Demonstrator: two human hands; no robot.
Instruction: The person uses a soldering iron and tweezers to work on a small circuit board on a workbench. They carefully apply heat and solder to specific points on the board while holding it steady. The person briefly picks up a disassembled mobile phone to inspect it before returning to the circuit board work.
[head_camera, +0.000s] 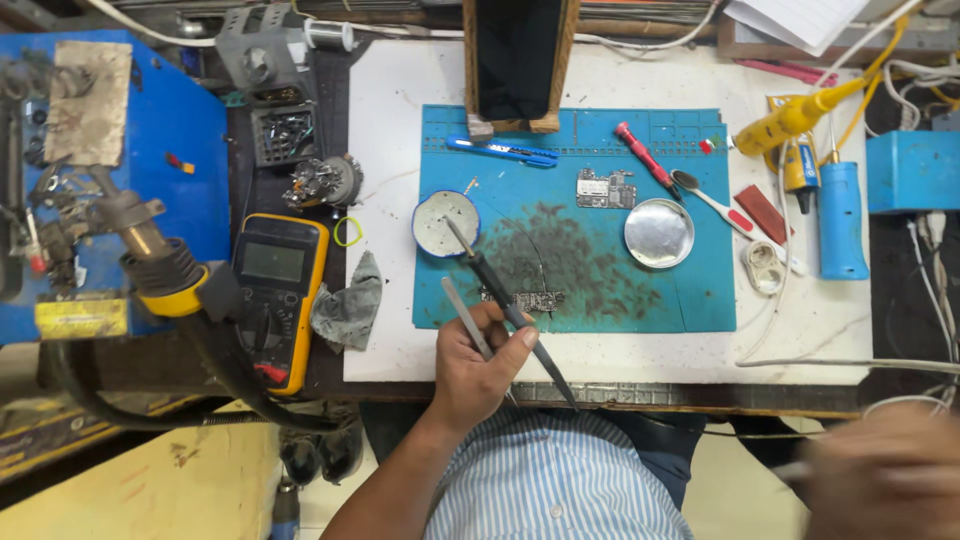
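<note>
Soldering iron (510, 310), black-handled, sits in my left hand (478, 368) together with a pair of metal tweezers (466, 318); my fingers are closed around both, and the iron's tip reaches up to the small round white tin (445, 222) at the left edge of the blue work mat (600, 290). Narrow circuit board (522, 299) lies on the mat just above my knuckles, under the iron's shaft. My right hand (885, 470) is low at the right, off the surface and blurred; I cannot tell whether it grips anything.

Further items on the mat: a second circuit board (605, 188), a round silver lid (659, 233), a red-handled screwdriver (645, 156), a blue utility knife (503, 151). On the white surface (385, 120) to the right: a blue desoldering pump (841, 220). To the left: a yellow multimeter (278, 295), a grey rag (349, 304), a hot-air nozzle (150, 255).
</note>
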